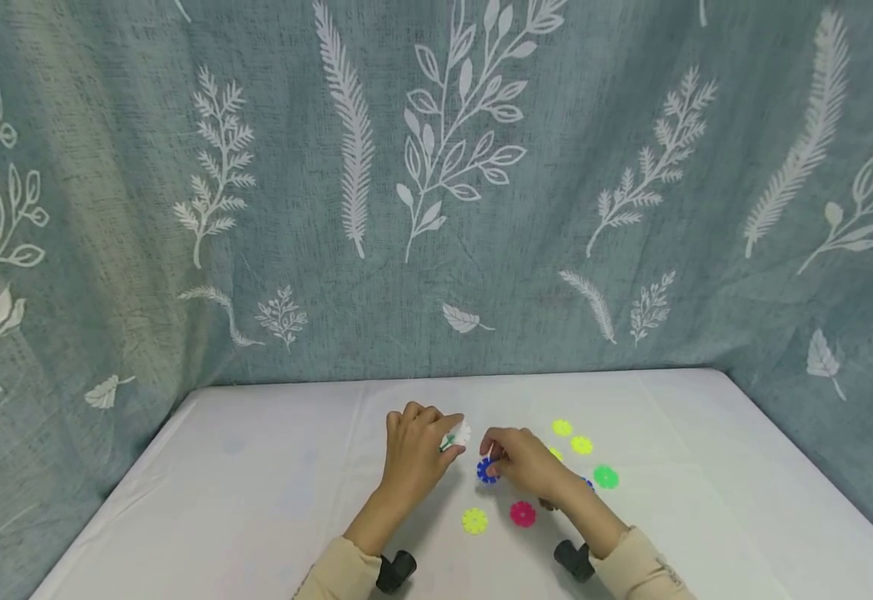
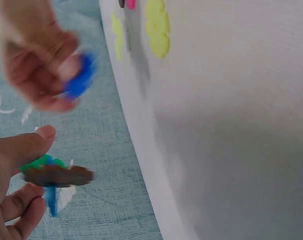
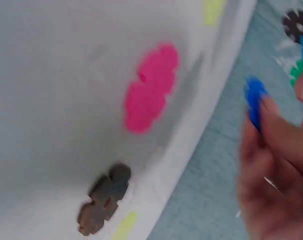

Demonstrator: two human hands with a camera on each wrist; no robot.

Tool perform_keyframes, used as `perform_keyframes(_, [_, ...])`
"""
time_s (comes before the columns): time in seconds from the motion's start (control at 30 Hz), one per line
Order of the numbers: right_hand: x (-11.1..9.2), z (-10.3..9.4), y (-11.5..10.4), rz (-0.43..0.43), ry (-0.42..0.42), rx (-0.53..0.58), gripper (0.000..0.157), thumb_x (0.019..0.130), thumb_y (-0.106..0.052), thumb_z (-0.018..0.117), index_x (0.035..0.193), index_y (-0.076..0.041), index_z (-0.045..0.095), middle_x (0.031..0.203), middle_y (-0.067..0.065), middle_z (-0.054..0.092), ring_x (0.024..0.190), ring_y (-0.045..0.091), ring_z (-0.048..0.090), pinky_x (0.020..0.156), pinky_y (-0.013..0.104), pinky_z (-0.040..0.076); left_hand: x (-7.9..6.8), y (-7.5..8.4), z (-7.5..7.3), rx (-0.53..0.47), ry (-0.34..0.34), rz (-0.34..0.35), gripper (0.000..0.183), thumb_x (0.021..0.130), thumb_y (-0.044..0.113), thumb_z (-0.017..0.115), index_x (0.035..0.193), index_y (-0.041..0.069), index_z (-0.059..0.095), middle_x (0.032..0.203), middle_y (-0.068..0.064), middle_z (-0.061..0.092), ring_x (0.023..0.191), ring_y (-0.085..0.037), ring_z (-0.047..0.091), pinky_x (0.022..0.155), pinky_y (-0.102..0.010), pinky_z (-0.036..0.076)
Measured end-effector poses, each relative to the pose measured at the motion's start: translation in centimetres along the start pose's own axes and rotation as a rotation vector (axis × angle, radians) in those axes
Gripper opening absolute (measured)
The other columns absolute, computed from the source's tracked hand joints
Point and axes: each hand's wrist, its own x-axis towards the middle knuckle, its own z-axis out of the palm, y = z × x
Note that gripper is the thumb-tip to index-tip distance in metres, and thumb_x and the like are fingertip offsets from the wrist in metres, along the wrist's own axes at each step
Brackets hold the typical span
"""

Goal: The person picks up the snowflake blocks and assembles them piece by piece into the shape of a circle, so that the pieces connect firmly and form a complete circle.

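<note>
In the head view my left hand (image 1: 415, 447) holds a small cluster of joined, notched plastic discs between thumb and fingers. A white disc (image 1: 464, 433) of it faces the head camera. The left wrist view shows a brown disc (image 2: 57, 176), a blue one (image 2: 52, 200) and a green one (image 2: 35, 164) in that cluster. To its right, my right hand (image 1: 524, 460) pinches a single blue notched disc (image 1: 485, 472) between thumb and fingers. The blue disc is apart from the cluster, and both hands are above the white table. Motion blurs the right hand in the wrist views.
Loose discs lie on the white table (image 1: 271, 483): a pink one (image 1: 523, 514) and a yellow one (image 1: 474, 522) in front, a green one (image 1: 606, 477) and several yellow ones (image 1: 582, 445) at right. A brown disc (image 3: 104, 200) lies below the right forearm. A patterned curtain (image 1: 376, 317) hangs behind.
</note>
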Motion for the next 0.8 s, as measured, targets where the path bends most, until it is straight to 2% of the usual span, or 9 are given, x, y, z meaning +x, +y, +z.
perform_keyframes(0.13, [0.5, -0.5, 0.1, -0.029, 0.251, 0.035, 0.008, 0.079, -0.001, 0.067, 0.087, -0.004, 0.066, 0.074, 0.005, 0.067, 0.06, 0.014, 0.063, 0.056, 0.017, 0.045, 0.1, 0.1, 0.0, -0.017, -0.02, -0.013, 0.039, 0.063, 0.031, 0.082, 0.098, 0.018, 0.072, 0.081, 0.002, 0.066, 0.08, -0.016, 0.05, 0.069, -0.033, 0.027])
perform_keyframes(0.23, [0.8, -0.6, 0.0, -0.053, 0.34, 0.055, 0.004, 0.079, -0.001, 0.067, 0.083, -0.004, 0.067, 0.076, 0.006, 0.068, 0.062, 0.014, 0.066, 0.057, 0.016, 0.047, 0.3, 0.3, -0.1, -0.031, -0.034, -0.014, 0.038, 0.064, 0.031, 0.081, 0.098, 0.015, 0.072, 0.082, 0.0, 0.067, 0.08, -0.017, 0.05, 0.069, -0.033, 0.027])
perform_keyframes(0.37, [1.0, -0.5, -0.1, -0.113, 0.41, 0.011, 0.006, 0.077, 0.001, 0.068, 0.082, -0.003, 0.068, 0.077, 0.006, 0.069, 0.066, 0.011, 0.065, 0.061, 0.016, 0.049, 0.6, 0.5, -0.2, -0.045, -0.042, -0.012, 0.037, 0.064, 0.03, 0.081, 0.096, 0.013, 0.073, 0.082, -0.001, 0.068, 0.08, -0.017, 0.05, 0.069, -0.033, 0.027])
perform_keyframes(0.47, [1.0, -0.4, -0.2, -0.162, 0.451, -0.065, 0.009, 0.075, 0.002, 0.07, 0.082, -0.004, 0.07, 0.078, 0.005, 0.07, 0.068, 0.012, 0.066, 0.062, 0.019, 0.051, 0.8, 0.6, -0.3, -0.051, -0.038, -0.008, 0.036, 0.064, 0.03, 0.081, 0.094, 0.012, 0.073, 0.081, -0.001, 0.067, 0.079, -0.017, 0.05, 0.069, -0.033, 0.028])
perform_keyframes(0.6, [1.0, -0.3, -0.5, -0.212, 0.463, -0.191, 0.012, 0.074, 0.004, 0.07, 0.083, -0.004, 0.07, 0.077, 0.004, 0.07, 0.071, 0.014, 0.067, 0.064, 0.022, 0.052, 1.0, 0.8, -0.4, -0.076, -0.032, -0.005, 0.034, 0.064, 0.03, 0.081, 0.091, 0.012, 0.073, 0.08, -0.001, 0.067, 0.079, -0.017, 0.049, 0.069, -0.032, 0.029])
perform_keyframes(0.8, [1.0, -0.5, -1.0, -0.237, 0.474, -0.324, 0.011, 0.076, 0.0, 0.068, 0.078, -0.006, 0.059, 0.068, 0.002, 0.065, 0.059, 0.01, 0.06, 0.055, 0.016, 0.046, 1.0, 0.8, -0.4, -0.103, -0.025, 0.028, 0.031, 0.063, 0.029, 0.081, 0.087, 0.011, 0.071, 0.076, 0.0, 0.064, 0.077, -0.017, 0.046, 0.069, -0.032, 0.029])
